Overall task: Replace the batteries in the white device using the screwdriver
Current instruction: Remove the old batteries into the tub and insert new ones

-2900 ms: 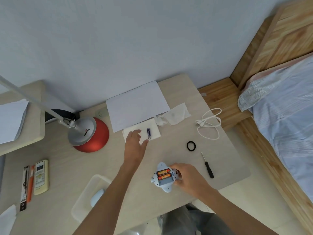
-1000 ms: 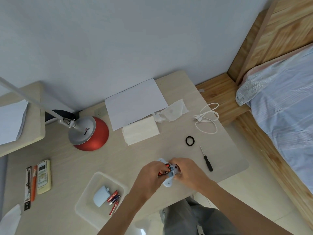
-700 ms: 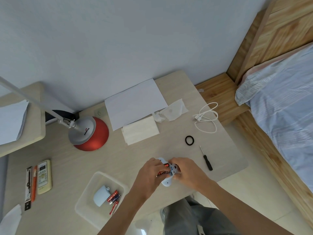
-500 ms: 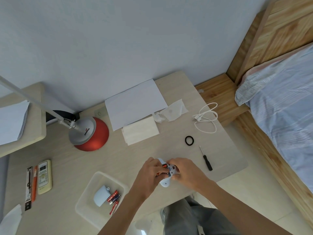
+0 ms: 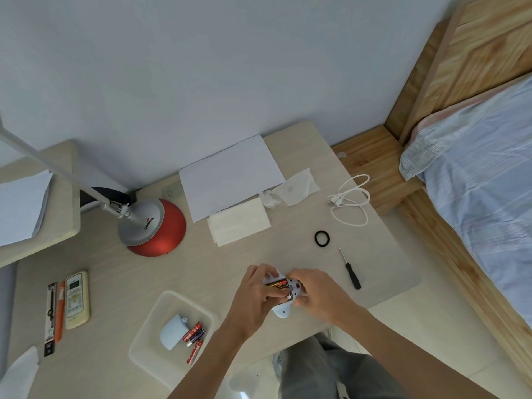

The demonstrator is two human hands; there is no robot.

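Observation:
The white device (image 5: 283,311) lies back-up near the desk's front edge, its compartment uncovered with orange batteries (image 5: 278,284) showing inside. My left hand (image 5: 254,295) grips its left side, fingers pressing on the batteries. My right hand (image 5: 318,295) holds its right side. Most of the device is hidden under both hands. To the right, apart from my hands, the black-handled screwdriver (image 5: 351,274) rests on the desk. A clear tray (image 5: 149,338) at front left holds a pale blue cover (image 5: 172,332) and several red and dark batteries (image 5: 195,336).
A red-based desk lamp (image 5: 152,227) stands at the left. White paper (image 5: 230,175), a folded tissue (image 5: 239,221), a black ring (image 5: 321,238) and a white cable (image 5: 349,200) lie further back. A remote (image 5: 76,299) and pens sit far left. A bed (image 5: 483,182) is on the right.
My left hand came back from the folded tissue, where a dark battery lay, and joined my right hand on the device. The tissue is now bare. Over the last second both hands barely moved.

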